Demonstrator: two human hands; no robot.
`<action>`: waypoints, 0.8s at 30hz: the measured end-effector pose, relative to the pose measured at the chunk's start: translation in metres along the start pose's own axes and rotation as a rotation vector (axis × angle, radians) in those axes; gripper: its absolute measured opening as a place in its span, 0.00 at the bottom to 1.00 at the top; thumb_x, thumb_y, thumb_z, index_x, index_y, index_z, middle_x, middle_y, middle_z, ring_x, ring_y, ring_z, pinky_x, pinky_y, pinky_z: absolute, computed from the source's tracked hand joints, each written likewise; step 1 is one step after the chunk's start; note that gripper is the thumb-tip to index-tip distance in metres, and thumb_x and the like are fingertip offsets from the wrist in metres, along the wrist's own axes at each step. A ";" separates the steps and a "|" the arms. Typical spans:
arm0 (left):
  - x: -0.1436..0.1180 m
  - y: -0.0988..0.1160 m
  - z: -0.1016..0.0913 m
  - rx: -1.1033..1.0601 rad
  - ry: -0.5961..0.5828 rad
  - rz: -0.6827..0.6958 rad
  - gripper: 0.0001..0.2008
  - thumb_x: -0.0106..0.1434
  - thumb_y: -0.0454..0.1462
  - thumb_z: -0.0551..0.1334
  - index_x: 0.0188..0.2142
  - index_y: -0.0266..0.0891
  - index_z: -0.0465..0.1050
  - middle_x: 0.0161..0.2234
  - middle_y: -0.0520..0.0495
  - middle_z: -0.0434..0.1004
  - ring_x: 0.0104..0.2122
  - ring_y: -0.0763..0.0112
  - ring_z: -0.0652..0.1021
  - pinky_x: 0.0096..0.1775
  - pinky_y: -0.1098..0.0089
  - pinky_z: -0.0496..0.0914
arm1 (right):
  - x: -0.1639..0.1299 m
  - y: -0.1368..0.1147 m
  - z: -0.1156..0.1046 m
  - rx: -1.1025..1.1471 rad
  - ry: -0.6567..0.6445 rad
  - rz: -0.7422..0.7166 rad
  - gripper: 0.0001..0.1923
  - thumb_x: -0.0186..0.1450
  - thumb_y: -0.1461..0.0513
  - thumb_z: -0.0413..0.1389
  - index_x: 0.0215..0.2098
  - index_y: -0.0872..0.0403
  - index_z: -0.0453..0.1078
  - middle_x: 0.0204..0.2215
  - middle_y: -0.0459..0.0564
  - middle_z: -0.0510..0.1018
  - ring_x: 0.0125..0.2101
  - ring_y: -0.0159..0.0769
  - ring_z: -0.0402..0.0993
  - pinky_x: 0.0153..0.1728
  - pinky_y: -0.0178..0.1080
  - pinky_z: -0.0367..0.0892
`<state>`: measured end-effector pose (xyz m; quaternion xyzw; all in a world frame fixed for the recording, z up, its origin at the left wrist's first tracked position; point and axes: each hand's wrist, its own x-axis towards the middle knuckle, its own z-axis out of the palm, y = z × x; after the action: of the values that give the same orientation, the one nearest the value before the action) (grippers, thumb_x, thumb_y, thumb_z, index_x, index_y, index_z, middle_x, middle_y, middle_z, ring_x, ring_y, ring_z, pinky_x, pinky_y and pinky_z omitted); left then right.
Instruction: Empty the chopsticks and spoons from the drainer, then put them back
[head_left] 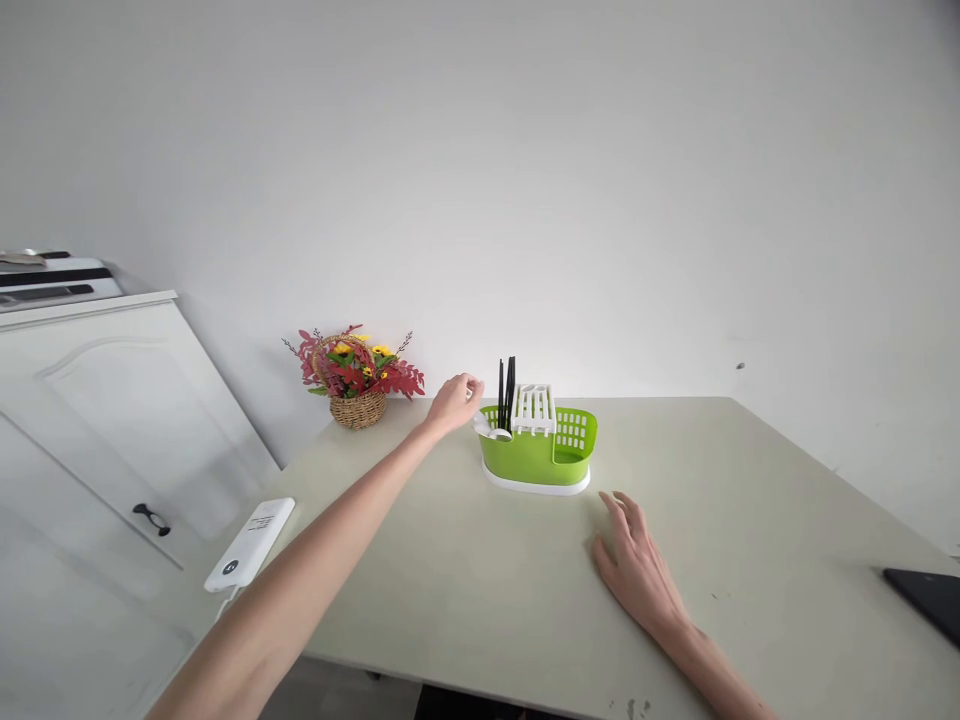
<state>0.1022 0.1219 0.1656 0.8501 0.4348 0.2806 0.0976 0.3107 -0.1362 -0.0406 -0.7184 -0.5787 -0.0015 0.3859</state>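
A green plastic cutlery caddy (525,457) on a white base stands in the middle of the pale table (450,580). Black chopsticks (507,392) stick up from its left compartment, next to white utensils (534,407) and a white spoon (491,430) at the left rim. My left hand (455,400) reaches out to the caddy's upper left, fingers curled, close to the spoon; whether it grips anything I cannot tell. My right hand (636,560) lies flat on the table, fingers apart, just right of and nearer than the caddy.
A wicker basket of red and yellow artificial flowers (357,378) stands at the back left by the wall. A white power bank (251,543) lies at the table's left edge. A dark flat object (930,598) sits at the right edge. White cabinet (97,420) at left.
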 end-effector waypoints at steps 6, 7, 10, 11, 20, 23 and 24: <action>0.034 0.007 0.022 -0.155 -0.098 -0.220 0.32 0.66 0.59 0.59 0.58 0.39 0.66 0.55 0.37 0.79 0.54 0.56 0.79 0.51 0.65 0.70 | 0.002 0.000 -0.002 0.036 0.012 -0.002 0.27 0.70 0.58 0.46 0.67 0.49 0.54 0.64 0.59 0.61 0.58 0.49 0.68 0.54 0.52 0.71; 0.040 0.008 0.024 -0.175 -0.108 -0.247 0.35 0.64 0.60 0.60 0.59 0.38 0.66 0.55 0.36 0.79 0.55 0.54 0.78 0.51 0.65 0.70 | 0.002 0.000 -0.002 0.040 0.012 0.005 0.27 0.70 0.58 0.46 0.67 0.48 0.54 0.64 0.58 0.61 0.58 0.49 0.69 0.54 0.52 0.72; 0.058 0.013 0.030 -0.226 -0.134 -0.306 0.41 0.57 0.64 0.65 0.58 0.36 0.69 0.56 0.33 0.78 0.56 0.49 0.77 0.51 0.63 0.69 | 0.003 -0.001 -0.002 0.052 0.009 0.020 0.27 0.70 0.58 0.46 0.67 0.47 0.54 0.64 0.57 0.61 0.58 0.48 0.69 0.54 0.52 0.72; 0.063 0.015 0.032 -0.243 -0.143 -0.314 0.41 0.55 0.64 0.66 0.56 0.35 0.71 0.56 0.33 0.78 0.55 0.48 0.77 0.50 0.63 0.69 | 0.003 -0.002 -0.002 0.057 0.008 0.022 0.27 0.70 0.58 0.46 0.67 0.47 0.54 0.64 0.57 0.61 0.58 0.48 0.69 0.54 0.52 0.72; 0.074 0.025 0.051 -0.415 -0.196 -0.207 0.18 0.62 0.51 0.68 0.36 0.38 0.82 0.41 0.44 0.85 0.47 0.55 0.81 0.49 0.64 0.71 | 0.004 -0.002 -0.004 0.090 -0.014 0.042 0.25 0.70 0.57 0.46 0.66 0.47 0.55 0.63 0.57 0.62 0.59 0.49 0.69 0.55 0.52 0.72; 0.071 0.025 0.054 -0.470 -0.156 -0.186 0.13 0.65 0.46 0.66 0.34 0.39 0.81 0.42 0.43 0.86 0.48 0.56 0.81 0.51 0.63 0.72 | 0.004 -0.004 -0.006 0.100 -0.031 0.059 0.25 0.71 0.57 0.45 0.65 0.46 0.56 0.64 0.57 0.62 0.58 0.49 0.70 0.53 0.52 0.73; 0.071 0.025 0.054 -0.495 -0.143 -0.186 0.12 0.66 0.45 0.65 0.34 0.39 0.81 0.41 0.43 0.86 0.47 0.56 0.82 0.50 0.63 0.72 | 0.004 -0.004 -0.007 0.104 -0.035 0.064 0.24 0.71 0.57 0.45 0.65 0.46 0.56 0.64 0.57 0.62 0.58 0.49 0.70 0.53 0.52 0.73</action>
<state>0.1822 0.1673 0.1591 0.7746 0.4209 0.3074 0.3582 0.3114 -0.1366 -0.0319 -0.7156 -0.5614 0.0536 0.4123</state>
